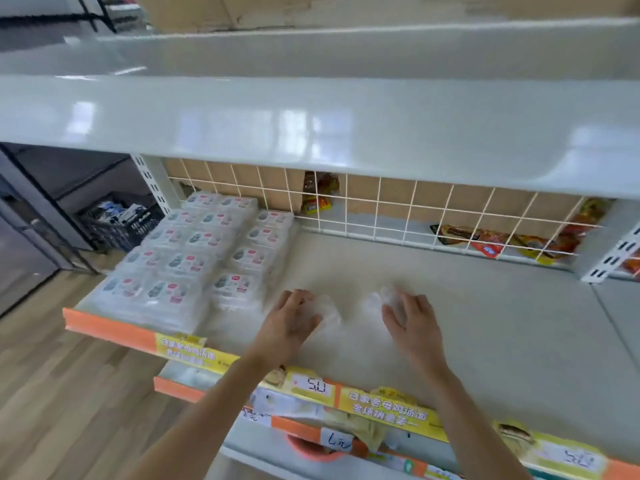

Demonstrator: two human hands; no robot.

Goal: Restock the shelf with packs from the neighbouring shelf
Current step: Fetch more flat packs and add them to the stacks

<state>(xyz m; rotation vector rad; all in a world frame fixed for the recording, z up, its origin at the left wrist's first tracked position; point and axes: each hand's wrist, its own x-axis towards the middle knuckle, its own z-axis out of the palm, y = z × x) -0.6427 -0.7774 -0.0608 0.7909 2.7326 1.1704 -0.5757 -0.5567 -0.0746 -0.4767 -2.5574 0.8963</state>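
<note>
Both hands were over the shelf (485, 323), near its front edge, reaching in from six o'clock. Left hand (291, 322) lay palm down with fingers spread and nearly straight, resting on or against a clear, motion-blurred pack (329, 311); whether it gripped the pack could not be told. Right hand (412, 322) was likewise palm down, fingers extended toward twelve o'clock, its fingertips over a second blurred clear wrapper (375, 303); any grip there could not be told either. The two hands sat side by side, apart, with bare shelf between them.

Stocked packs (194, 258) stood at ten o'clock from the hands, in three rows running front to back on the left part of the shelf. Each was clear-wrapped with a white, red and grey label. The nearest row was just beside the left hand.

A white wire grid (398, 209) closed the back of the shelf at twelve o'clock, with brown cardboard (242, 181) behind it. Red and yellow snack bags (498, 242) lay beyond the grid at two o'clock, and more at twelve.

Orange and yellow price strips (311, 386) ran along the front edge at six o'clock; one tag read "5.0". An upper shelf (311, 123) overhung the scene. A dark crate (121, 223) sat on the wooden floor (69, 393) at nine o'clock.
</note>
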